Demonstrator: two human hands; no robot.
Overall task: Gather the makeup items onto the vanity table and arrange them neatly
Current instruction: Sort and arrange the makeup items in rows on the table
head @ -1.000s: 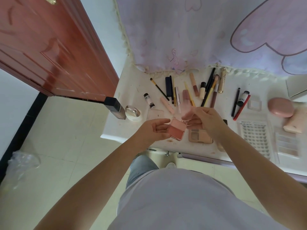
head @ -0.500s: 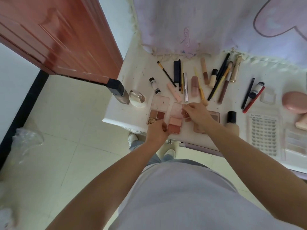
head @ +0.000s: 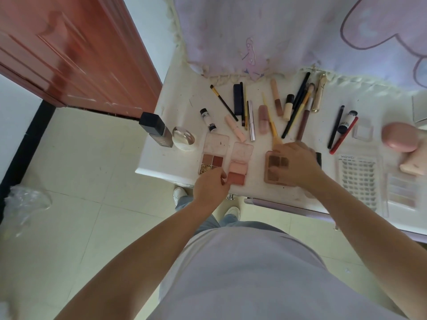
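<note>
Reading from nine o'clock across, the counter (head: 166, 162) already carries most of the makeup: a dark bottle (head: 156, 130) and a jar (head: 183, 138) at its left edge, then two open palettes side by side, the quad (head: 212, 155) and the blush (head: 239, 164). The left hand (head: 211, 187) sits at the near edge with fingers curled, pinching the blush at its seven o'clock corner and touching the quad beside it. At twelve o'clock a scatter of brushes (head: 298, 107), pencils and tubes lies at mixed angles, not yet lined up. The right hand (head: 297, 166) rests flat, fingers relaxed, on the brown palette (head: 275, 168), covering its right half. Toward three o'clock lie the lash tray (head: 358, 181), a pink compact (head: 398, 137) and a blurred pale palette. Gathering looks nearly done; I judge the straightening is what remains, with the palettes about half squared up.
</note>
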